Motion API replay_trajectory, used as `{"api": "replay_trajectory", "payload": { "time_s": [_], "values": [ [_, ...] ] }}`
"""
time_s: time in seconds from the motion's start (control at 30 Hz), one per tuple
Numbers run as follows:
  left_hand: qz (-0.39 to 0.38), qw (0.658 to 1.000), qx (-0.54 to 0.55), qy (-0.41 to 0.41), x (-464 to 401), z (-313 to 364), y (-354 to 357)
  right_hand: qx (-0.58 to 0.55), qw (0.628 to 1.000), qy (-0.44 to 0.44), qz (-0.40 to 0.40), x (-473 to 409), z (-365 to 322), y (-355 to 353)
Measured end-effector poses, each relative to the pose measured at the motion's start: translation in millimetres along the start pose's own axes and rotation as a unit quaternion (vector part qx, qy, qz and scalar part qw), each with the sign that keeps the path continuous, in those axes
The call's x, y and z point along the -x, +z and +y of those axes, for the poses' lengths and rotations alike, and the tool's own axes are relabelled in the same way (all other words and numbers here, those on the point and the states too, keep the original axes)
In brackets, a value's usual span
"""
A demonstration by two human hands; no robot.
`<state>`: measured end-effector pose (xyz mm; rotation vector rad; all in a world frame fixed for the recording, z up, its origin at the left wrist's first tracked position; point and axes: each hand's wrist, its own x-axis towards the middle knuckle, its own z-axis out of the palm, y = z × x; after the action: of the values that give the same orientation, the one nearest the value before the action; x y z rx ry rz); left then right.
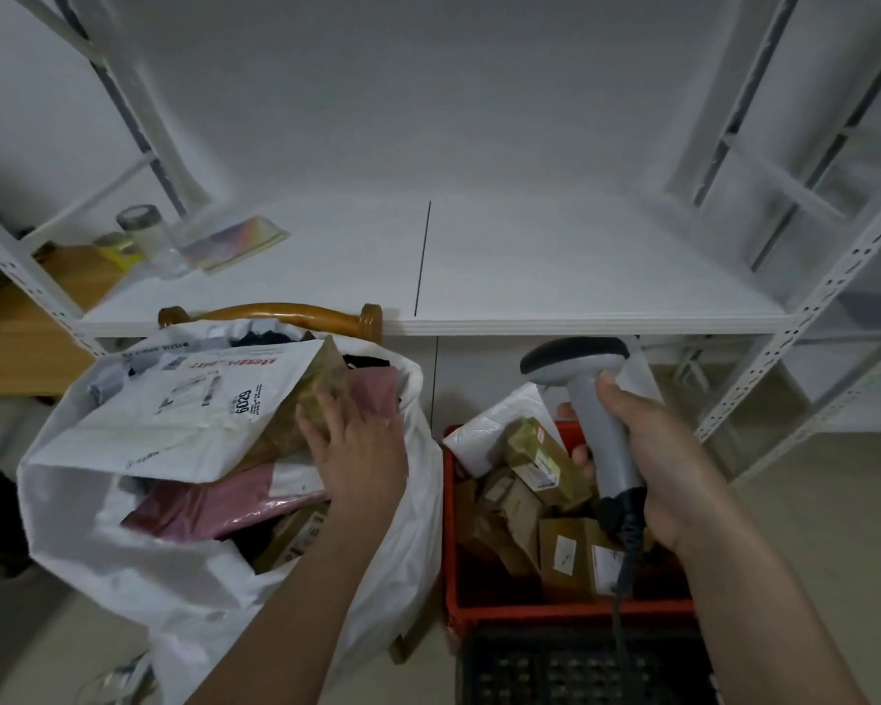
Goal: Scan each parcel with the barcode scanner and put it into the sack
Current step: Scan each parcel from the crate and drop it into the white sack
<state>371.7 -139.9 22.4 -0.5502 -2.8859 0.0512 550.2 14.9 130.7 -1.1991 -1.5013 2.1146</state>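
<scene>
One hand in the sack, one hand on the scanner

The left hand (358,447) lies with straight fingers on a brown parcel (321,394) at the top of the full white sack (174,567) on the left, beside a big white mailer (184,414) and a pink bag (209,506). The right hand (657,465) grips the grey barcode scanner (588,394) over the red crate (555,610) on the right, where more brown boxes (535,455) wait. A white shelf (555,277) is on the far side.
</scene>
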Motion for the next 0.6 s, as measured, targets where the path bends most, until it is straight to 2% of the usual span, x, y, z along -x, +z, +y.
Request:
{"api": "replay_trajectory", "payload": {
  "time_s": [0.17,0.23,0.3,0.33,0.4,0.5,0.53,0.6],
  "values": [
    [0.051,0.998,0.018,0.017,-6,20,-8,-0.011,1.0,0.01,0.028,-10,4,-23],
    [0.084,0.993,0.054,0.061,-6,35,-8,-0.032,0.998,0.006,0.048,-11,7,-40],
    [0.099,0.977,0.125,0.144,2,59,2,-0.043,0.996,0.014,0.074,-12,13,-59],
    [0.08,0.966,0.161,0.186,10,73,8,-0.047,0.995,0.022,0.086,-15,17,-69],
    [-0.029,0.945,0.242,0.219,30,102,29,-0.06,0.991,0.045,0.114,-23,30,-88],
    [-0.226,0.905,0.326,0.155,54,139,85,-0.049,0.985,0.08,0.143,-47,60,-122],
    [-0.264,0.892,0.342,0.133,55,149,103,-0.051,0.984,0.091,0.146,-56,72,-135],
    [-0.273,0.889,0.355,0.095,45,170,138,-0.049,0.983,0.1,0.144,-76,97,-158]
  ]
}}
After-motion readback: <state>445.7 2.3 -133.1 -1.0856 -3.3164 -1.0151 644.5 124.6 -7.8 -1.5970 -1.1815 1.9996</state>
